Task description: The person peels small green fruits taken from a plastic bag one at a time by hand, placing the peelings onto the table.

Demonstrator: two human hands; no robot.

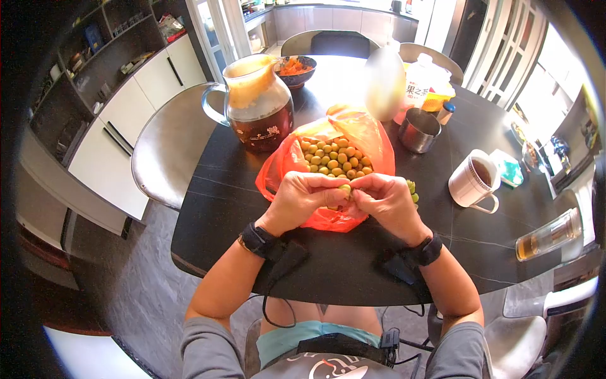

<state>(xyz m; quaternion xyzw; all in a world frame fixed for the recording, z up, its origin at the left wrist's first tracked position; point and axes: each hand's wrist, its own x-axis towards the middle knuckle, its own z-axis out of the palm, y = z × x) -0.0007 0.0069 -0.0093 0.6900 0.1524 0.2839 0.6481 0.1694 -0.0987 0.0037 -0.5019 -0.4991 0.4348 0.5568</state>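
Observation:
A red plastic bag [375, 139] lies open on the table, holding many small round yellow-green fruits [334, 156]. Over its near side, my left hand [297, 201] and my right hand [392, 205] meet, both with fingers closed in a pinch. Between the fingertips is a small pale green fruit [344, 188], partly covered by the fingers. Some green pieces [411, 190] sit on the table just past my right hand; what they are is partly hidden.
A glass pitcher of dark liquid [260, 120] stands left of the bag, before a bowl of orange shreds [297, 71]. To the right are a metal cup [419, 131], a mug of dark drink [470, 180] and a glass tumbler [548, 235] on the dark table [233, 234].

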